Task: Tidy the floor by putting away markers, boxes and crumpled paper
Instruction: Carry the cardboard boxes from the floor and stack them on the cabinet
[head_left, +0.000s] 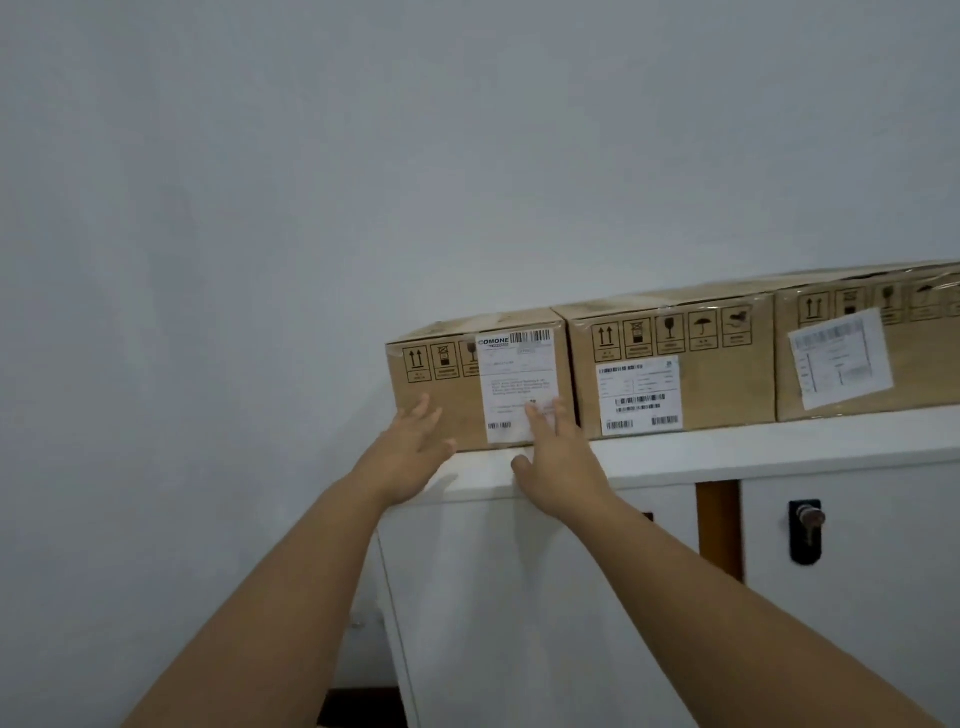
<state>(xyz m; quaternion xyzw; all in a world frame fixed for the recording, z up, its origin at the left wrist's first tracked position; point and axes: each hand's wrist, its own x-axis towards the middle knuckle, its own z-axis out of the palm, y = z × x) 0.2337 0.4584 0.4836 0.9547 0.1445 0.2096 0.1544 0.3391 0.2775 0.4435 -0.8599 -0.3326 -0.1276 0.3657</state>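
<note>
Two bare arms reach forward and up toward a cardboard box (478, 382) that sits on top of a white cabinet (727, 452), against a pale wall (363, 156); the box is the leftmost of three in a row, with a second box (670, 364) touching its right side and a third box (862, 348) beyond that; the left hand (410, 452) lies with fingers spread and open against the lower left of the box's front face; the right hand (556, 457) is likewise open, its fingertips on the white shipping label (519, 384) at the lower right of that face; neither hand grips anything, and the two sit apart, one near each lower corner; the box lies straight ahead of and slightly above both hands, its front face square to the person, its long axis hard to judge from here; both hands seem equally near; the likely step is pushing the box back to seat it on the cabinet; no markers or crumpled paper show.
</note>
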